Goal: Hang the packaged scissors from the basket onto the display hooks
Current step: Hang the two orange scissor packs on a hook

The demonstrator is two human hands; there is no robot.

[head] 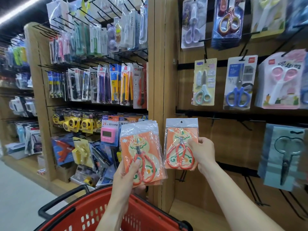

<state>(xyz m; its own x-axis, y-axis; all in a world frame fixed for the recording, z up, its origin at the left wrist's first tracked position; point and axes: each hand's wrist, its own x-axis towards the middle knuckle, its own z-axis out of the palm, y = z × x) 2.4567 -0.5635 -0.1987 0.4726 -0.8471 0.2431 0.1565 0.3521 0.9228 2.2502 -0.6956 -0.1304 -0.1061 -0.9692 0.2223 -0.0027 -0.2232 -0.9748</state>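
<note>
Fingers [193,144] of the right hand [204,152] pinch one clear-bagged orange scissors pack [180,144] upright, hang hole on top, probably readying it for the bare black hooks [245,124] at centre right. Left hand [129,172] grips the spare stack [141,152] above the red plastic basket [100,210]. Wooden display panels surround.

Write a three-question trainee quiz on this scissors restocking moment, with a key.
1. True or false: the right hand holds a single orange scissors pack.
2. What does the left hand grip? A) a stack of orange packs B) the basket handle C) nothing
3. Fill in: the bare black hook nearest the single pack's hang hole lies to the pack's upper ____.

Key
1. True.
2. A, the stack of orange packs, held above the red basket.
3. Right.
</note>
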